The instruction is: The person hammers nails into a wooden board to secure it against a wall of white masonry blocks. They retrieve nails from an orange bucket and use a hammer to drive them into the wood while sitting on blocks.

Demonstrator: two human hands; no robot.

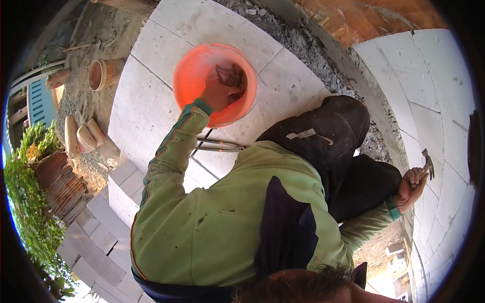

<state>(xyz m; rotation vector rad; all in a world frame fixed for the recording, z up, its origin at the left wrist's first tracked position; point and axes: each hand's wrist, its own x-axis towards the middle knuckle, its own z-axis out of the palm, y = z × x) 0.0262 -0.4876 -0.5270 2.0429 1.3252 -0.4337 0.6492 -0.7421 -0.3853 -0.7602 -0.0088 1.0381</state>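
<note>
My left hand (218, 95) reaches down inside an orange bucket (188, 76) that stands on pale blocks. Dark, thin pieces (230, 74) lie in the bucket beside my fingers; their kind is not clear. Those fingers are partly hidden in shadow, so whether they grip anything does not show. Off to the right, my right hand (408, 191) is closed around the handle of a hammer (428, 164). The hammer's metal head points up, close to a wall of white blocks (429, 121).
A bent metal rod (217, 145) lies beside the bucket. My dark-trousered knees (343, 126) are folded between bucket and wall. Rough mortar rubble (323, 60) runs along the block edge. Farther left are another bucket (101, 74), filled sacks (83, 135) and stacked grey blocks (98, 242).
</note>
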